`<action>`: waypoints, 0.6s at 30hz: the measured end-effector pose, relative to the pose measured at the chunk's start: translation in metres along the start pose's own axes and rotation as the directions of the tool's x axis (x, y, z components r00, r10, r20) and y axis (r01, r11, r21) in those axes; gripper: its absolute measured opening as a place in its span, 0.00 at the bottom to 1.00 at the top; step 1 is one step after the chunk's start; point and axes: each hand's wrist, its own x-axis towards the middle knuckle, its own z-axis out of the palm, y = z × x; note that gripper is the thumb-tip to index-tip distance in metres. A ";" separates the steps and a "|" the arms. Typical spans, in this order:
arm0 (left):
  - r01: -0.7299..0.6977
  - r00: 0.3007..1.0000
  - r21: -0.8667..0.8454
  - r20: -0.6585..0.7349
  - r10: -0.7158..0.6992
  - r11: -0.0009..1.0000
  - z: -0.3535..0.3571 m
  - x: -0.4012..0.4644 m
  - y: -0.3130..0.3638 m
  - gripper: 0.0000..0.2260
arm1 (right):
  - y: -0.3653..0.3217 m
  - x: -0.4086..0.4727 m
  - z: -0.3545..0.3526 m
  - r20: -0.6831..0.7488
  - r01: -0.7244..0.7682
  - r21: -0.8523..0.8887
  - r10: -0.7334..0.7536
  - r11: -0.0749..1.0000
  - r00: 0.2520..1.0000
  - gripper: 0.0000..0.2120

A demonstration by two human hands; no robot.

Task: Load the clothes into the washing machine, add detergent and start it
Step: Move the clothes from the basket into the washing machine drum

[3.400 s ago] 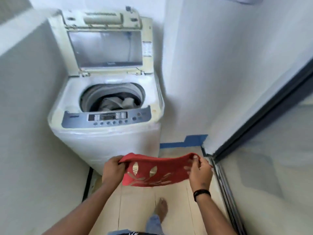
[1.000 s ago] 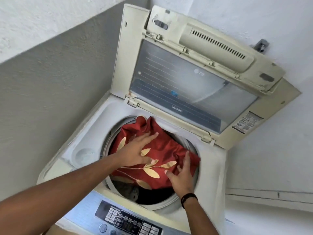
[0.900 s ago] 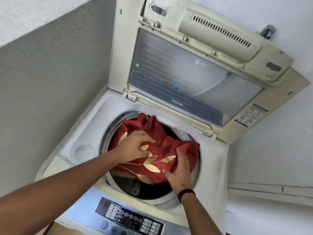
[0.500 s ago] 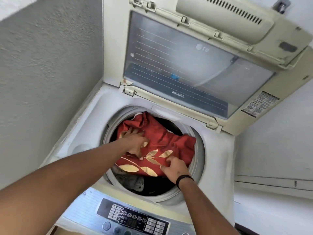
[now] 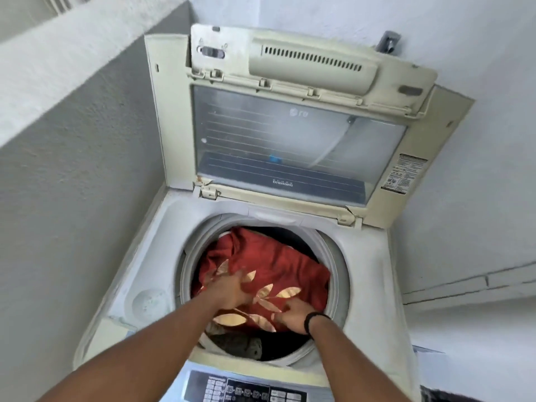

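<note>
A top-loading washing machine (image 5: 374,285) stands with its lid (image 5: 290,140) raised. A red cloth with gold leaves (image 5: 275,262) lies crumpled in the drum opening, on top of grey clothes (image 5: 240,346). Both my hands are inside the opening. My left hand (image 5: 229,291), blurred by motion, presses down on the cloth's left part with its fingers stretched out. My right hand (image 5: 293,314), a black band on its wrist, has its fingers curled into the cloth's near edge.
The control panel (image 5: 246,390) runs along the machine's near edge. A grey wall (image 5: 72,198) hugs the machine's left side, a white wall (image 5: 478,198) its right and back. A round recess (image 5: 149,303) sits in the top deck at the left.
I walked up to the machine with the red cloth and put it into the drum. In the last second both hands pushed it lower and my view pulled back a little.
</note>
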 end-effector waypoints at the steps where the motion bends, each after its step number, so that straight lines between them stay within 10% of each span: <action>1: -0.019 0.999 0.053 0.034 0.018 0.998 -0.005 -0.006 -0.005 0.38 | -0.001 -0.005 -0.001 -0.053 0.015 0.043 -0.013 0.999 0.998 0.23; 7: -0.116 0.986 0.016 -0.122 0.117 0.993 0.001 -0.051 0.043 0.27 | 0.000 -0.066 0.000 -0.363 0.172 0.412 -0.012 0.895 0.932 0.04; 18: -0.617 0.784 -0.432 -0.270 0.559 0.658 0.084 -0.224 0.217 0.06 | 0.129 -0.286 0.043 -0.660 0.420 0.701 0.300 0.576 0.689 0.07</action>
